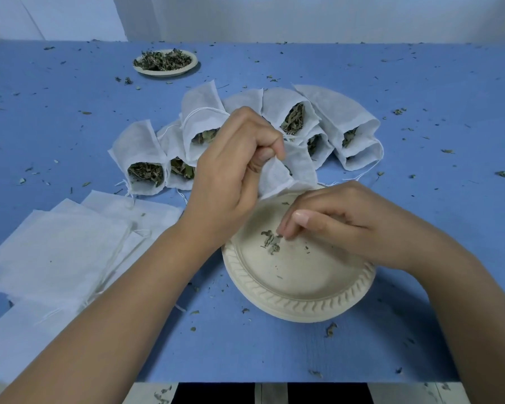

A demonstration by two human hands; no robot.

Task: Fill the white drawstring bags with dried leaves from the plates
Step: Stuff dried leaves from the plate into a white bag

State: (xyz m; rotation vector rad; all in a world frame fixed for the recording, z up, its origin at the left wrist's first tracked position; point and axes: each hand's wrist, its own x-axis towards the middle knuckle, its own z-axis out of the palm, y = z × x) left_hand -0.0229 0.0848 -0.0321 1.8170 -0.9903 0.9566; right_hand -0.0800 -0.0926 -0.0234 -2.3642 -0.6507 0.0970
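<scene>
Flat bags: we see a loose stack of empty white ones at the near left, overlapping, strings trailing.
Filled bags: a fan of them lies past our hands, from left of centre to right, open mouths toward us and showing dried leaves.
Far plate: far left of centre, heaped with leaves.
Left hand: raised over the middle, fingers curled, thumb and fingertips pinching the rim of one bag.
Held bag: hangs from that pinch, above the far edge of the near plate, mouth tilted toward our right hand.
Near plate: near centre, tilted, almost bare.
Leaf scraps: a few bits lie on it.
Right hand: over the plate, fingers bent down and bunched narrow, tips at the scraps; we cannot tell whether they grip any.
Table: blue, strewn with crumbs.
</scene>
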